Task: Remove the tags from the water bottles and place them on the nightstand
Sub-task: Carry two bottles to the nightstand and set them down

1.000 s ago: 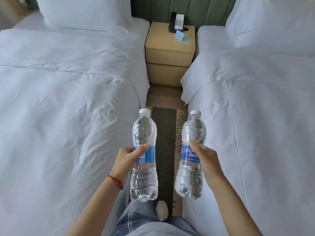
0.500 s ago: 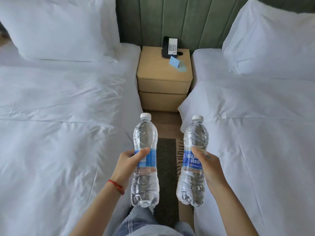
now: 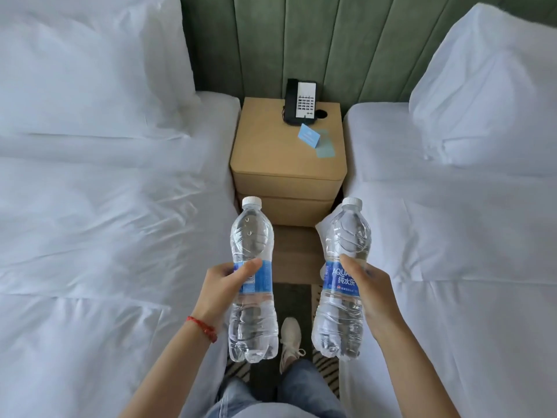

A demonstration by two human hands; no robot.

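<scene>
left hand (image 3: 224, 289): you've got it wrapped around the left bottle (image 3: 252, 282) at the label band, thumb across the front, fingers hidden behind.
right hand (image 3: 372, 292): closed on the right bottle (image 3: 343, 279) the same way, thumb tip at the top edge of its label.
left bottle: clear ribbed plastic, white screw cap on, full of water, blue label round the middle with small print facing you (too small to read). Held upright, cap tilted slightly away from you.
right bottle: same type, white cap, blue label with "AQUA" and white Chinese characters showing beside your thumb. Upright, leaning a little to the right.
position: both bottles in the air over the aisle between the two white beds, side by side and apart, in front of the nightstand (image 3: 271, 152), not touching it.
nightstand: tan, two drawer fronts. Its top surface is bare at the front left.
phone (image 3: 300, 101): black and white, at the back of the top surface.
blue card (image 3: 309, 137): folded, standing just in front of the phone, another flat blue card (image 3: 325, 146) beside it.
wrist: red cord bracelet (image 3: 203, 327) on your left one.
floor: one pale shoe (image 3: 291, 339) between the bottles (jeans below it).
</scene>
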